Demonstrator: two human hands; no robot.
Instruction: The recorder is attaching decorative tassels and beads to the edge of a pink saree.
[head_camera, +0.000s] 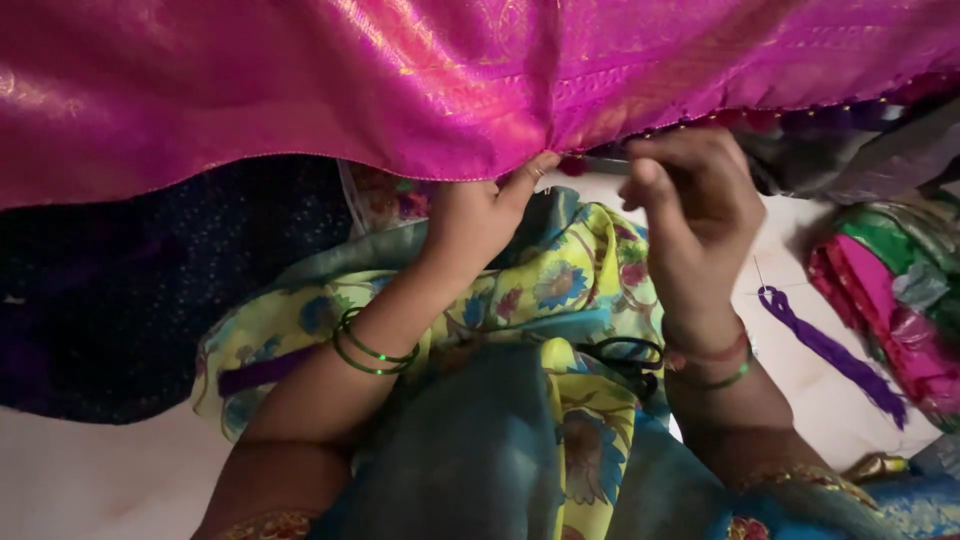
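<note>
Pink cloth (300, 90) with a gold woven sheen is stretched across the top of the head view, its lower edge running in a long curve from the left side down to the middle, where it is gathered into a fold. The fold is pinched from below by the left hand (478, 215), whose fingers are closed on the cloth's edge right at that gathered point. Two thin green bangles (372, 350) are worn on the left wrist, below the cloth.

Just right of the fold, the right hand (695, 215) is held with its fingers curled tightly together at the cloth's beaded border (760, 118). Something thin seems to be gripped between the fingertips, but what it is cannot be told. A red and a green bangle (715, 365) are seen at the right wrist.

Below the cloth, between the two forearms, a yellow and teal flowered garment (570, 290) covers the lap. Black-handled scissors (625, 355) lie on that garment, close to the right wrist. Further right of the cloth's fold, a bundle of purple thread (830, 350) rests on the pale floor (80, 470), and beyond it a heap of pink and green fabric (890, 290) is piled. Under the cloth's left part, a dark blue fabric (130, 300) is spread.
</note>
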